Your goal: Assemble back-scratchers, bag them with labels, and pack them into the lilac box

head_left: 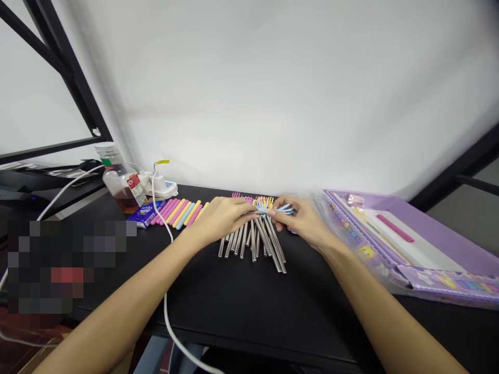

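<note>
Left hand (pixel 220 218), right hand (pixel 302 221) on fanned metal rods (pixel 253 241).

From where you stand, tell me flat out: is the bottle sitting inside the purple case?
No, the bottle stands at the far left of the black table, while the purple case lies at the far right.

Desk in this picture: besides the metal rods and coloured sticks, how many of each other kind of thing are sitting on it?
Glass bottle of brown liquid: 1
Blue packet: 1
White power adapter: 1
Purple boxed stationery set: 1
Total: 4
</note>
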Motion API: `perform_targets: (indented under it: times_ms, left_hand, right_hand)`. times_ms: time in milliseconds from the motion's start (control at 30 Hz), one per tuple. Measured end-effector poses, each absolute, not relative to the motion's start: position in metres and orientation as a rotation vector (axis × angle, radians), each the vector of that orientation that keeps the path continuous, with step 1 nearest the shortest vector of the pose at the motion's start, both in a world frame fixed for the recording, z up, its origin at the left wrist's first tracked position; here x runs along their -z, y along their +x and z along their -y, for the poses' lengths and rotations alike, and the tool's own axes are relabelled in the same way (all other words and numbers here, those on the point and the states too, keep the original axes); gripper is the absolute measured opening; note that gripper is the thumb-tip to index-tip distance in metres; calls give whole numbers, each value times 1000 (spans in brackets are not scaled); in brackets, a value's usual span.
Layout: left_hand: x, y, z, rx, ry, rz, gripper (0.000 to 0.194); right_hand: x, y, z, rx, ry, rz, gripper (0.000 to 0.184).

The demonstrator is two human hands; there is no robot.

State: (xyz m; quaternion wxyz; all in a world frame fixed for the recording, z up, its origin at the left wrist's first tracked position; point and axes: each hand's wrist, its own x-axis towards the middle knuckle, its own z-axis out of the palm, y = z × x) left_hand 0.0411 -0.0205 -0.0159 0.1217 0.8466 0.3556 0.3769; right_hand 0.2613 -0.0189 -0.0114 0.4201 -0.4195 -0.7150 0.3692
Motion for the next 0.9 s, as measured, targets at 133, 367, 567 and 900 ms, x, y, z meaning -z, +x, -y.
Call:
perform_targets:
  times_ms: [133,367,567,900]
  left_hand:
    - [13,39,18,-1104,2531,-1046,23]
    - [1,-37,-15,-886,2644,-1564,22]
    - [2,-46,-19,-791,2743,-1804,29]
    - [6,-45,-21,-489,2550,-2185,28]
  right_hand:
    - [11,262,16,-1100,-1023,1638,36]
    - [-2,317,-9,-1069,-810,533,37]
    - [0,319,-12,-1029,-664,443,33]
    - [-8,340,-11,-750,-737,241,37]
